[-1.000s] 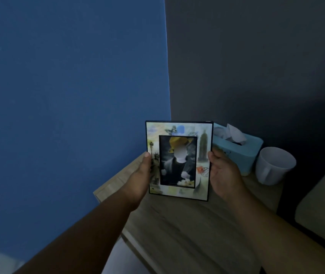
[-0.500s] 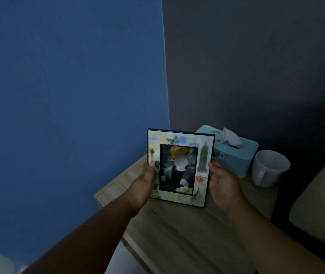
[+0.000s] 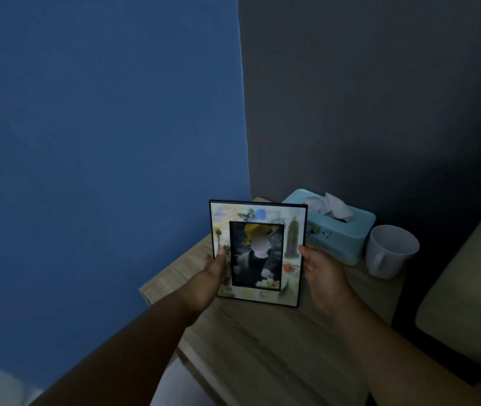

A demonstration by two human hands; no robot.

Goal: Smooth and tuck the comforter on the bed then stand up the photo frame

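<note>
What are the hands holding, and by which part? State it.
The photo frame, upright on the wooden nightstand. The left hand has its grip on the left edge, the right hand on the right edge.

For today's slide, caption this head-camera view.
Both hands, left hand and right hand, hold an upright printed photo frame on a wooden nightstand.

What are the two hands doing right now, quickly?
Left hand: closed on the left edge of the photo frame, thumb on its front.
Right hand: holding the frame's right edge.
</note>
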